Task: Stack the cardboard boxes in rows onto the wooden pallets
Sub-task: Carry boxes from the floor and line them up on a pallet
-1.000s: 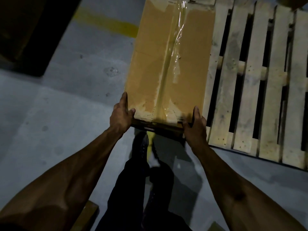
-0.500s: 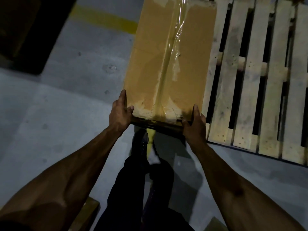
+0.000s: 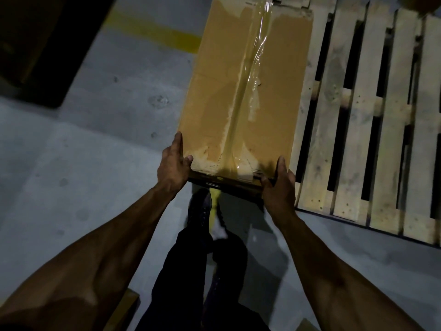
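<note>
A: What does the head view show at its centre?

B: A long cardboard box (image 3: pixel 241 91), its top seam sealed with clear tape (image 3: pixel 248 91), held out lengthwise ahead of the person.

A: How do the hands meet it?

B: The left hand (image 3: pixel 173 166) grips the near left corner, fingers laid along the left side and thumb on the top face. The right hand (image 3: pixel 278 185) grips the near right corner, index finger against the right edge and the other fingers curled beneath the near end. Both are clamped on the box.

A: Where does the box lie relative to the wooden pallet (image 3: pixel 372 120)?

B: Over the pallet's left edge; its right side covers the leftmost slats. Whether its underside rests on them cannot be told.

A: And the surroundings?

B: A grey concrete floor (image 3: pixel 78 168) with a yellow painted line (image 3: pixel 152 31) at upper left, and the person's dark trousers (image 3: pixel 191 271) and shoe (image 3: pixel 199 209) below the box.
</note>
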